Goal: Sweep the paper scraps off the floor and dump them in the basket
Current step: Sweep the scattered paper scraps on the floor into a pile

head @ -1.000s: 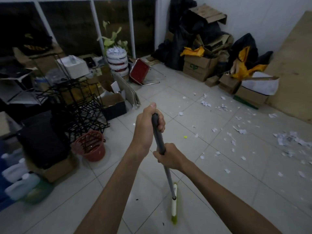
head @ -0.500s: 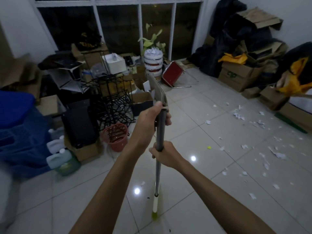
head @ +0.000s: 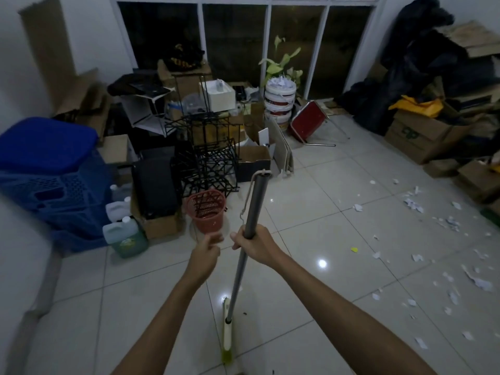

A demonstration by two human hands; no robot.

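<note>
basket [head: 206, 211] left of broom handle [head: 250, 226], paper scraps [head: 414, 204] far right on floor [head: 311, 212]

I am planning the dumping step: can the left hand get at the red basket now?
Probably yes: the left hand holds nothing, and nothing stands between it and the red basket, though bending down looks necessary.

Shiny pale floor [head: 297, 212] of big square tiles. White paper scraps [head: 411, 204] all over the right side, with one small yellow bit [head: 354, 249] near them. Red basket [head: 207, 211] standing up on the left, well apart from the scraps. Near it, a green jug [head: 127, 236] and a blue crate [head: 54, 190]. Green end of the broom [head: 226, 336] down on the tiles, near the bottom. Behind, a black wire rack [head: 208, 163], a tipped red chair [head: 308, 123] and brown cardboard boxes [head: 422, 136].
</note>
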